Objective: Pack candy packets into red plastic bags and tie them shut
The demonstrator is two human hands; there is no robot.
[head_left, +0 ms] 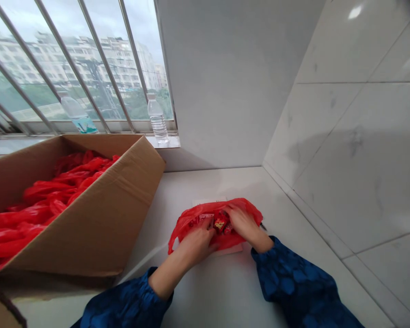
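A red plastic bag (191,214) lies opened on the white surface, with small red wrapped packets (220,222) showing inside. My left hand (200,240) reaches into the bag's near left side, its fingers at the packets and partly hidden. On the right, my right hand (241,222) is inside the bag's mouth, fingertips against the contents and partly covered. Whether either hand grips a packet cannot be made out. Under the bag, a pale flat piece (230,250) sticks out at the front.
A large cardboard box (123,200) full of red plastic bags (51,196) stands at left. Two clear bottles, one (157,119) near the window corner and one (78,114) farther left, stand by the barred window. A tiled wall (355,159) bounds the right side.
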